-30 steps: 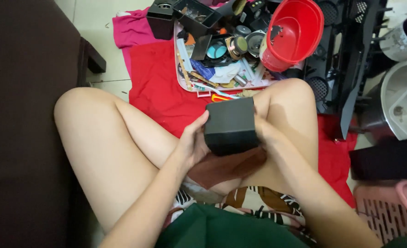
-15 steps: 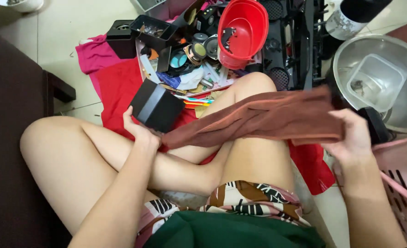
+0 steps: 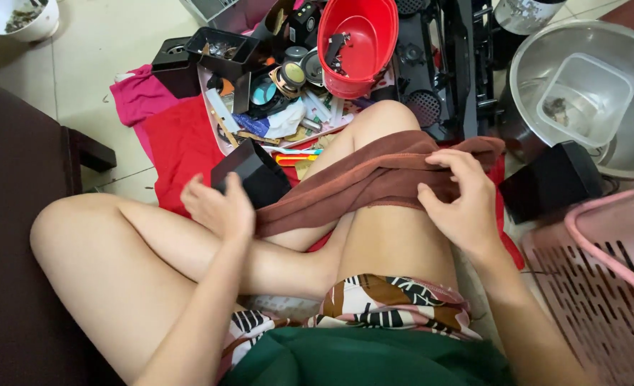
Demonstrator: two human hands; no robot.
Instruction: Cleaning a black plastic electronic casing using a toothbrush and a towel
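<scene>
The left hand [image 3: 220, 207] grasps a black box [image 3: 253, 174] over the crossed legs; the right hand [image 3: 460, 196] pinches the brown cloth [image 3: 360, 179] draped from box across the thigh.

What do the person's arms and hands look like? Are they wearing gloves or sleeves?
No gloves and no sleeves show. Both forearms are bare down to the left hand and right hand. I see no rings, watch or bracelet. The fingernails look short and unpainted.

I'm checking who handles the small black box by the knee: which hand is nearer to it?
Left. The left hand touches the black box at its near side. The right hand is apart from it, gripping the brown cloth over the other leg.
</scene>
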